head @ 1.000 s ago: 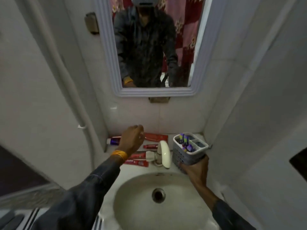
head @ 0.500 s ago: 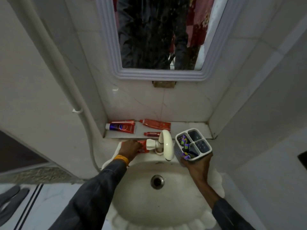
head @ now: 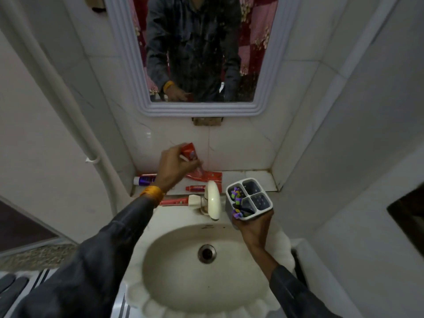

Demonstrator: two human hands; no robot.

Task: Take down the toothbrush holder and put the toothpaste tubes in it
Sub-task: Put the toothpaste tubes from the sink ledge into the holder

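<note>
The cream sink (head: 160, 260) fills the foreground, a framed mirror (head: 128, 65) on the tiled wall above it. Over the basin's right rim, the right hand (head: 253, 228) has its grip clamped on the grey toothbrush holder (head: 263, 208), purple brushes in its near slots. Up above the ledge (head: 252, 177), the left hand (head: 174, 166) has its grip closed on a red toothpaste tube (head: 188, 149). More tubes lie on the ledge behind the tap (head: 213, 199): a large red one (head: 210, 175), a purple-ended one (head: 144, 180), a small one (head: 195, 187)

No legible text on any tube.
</note>
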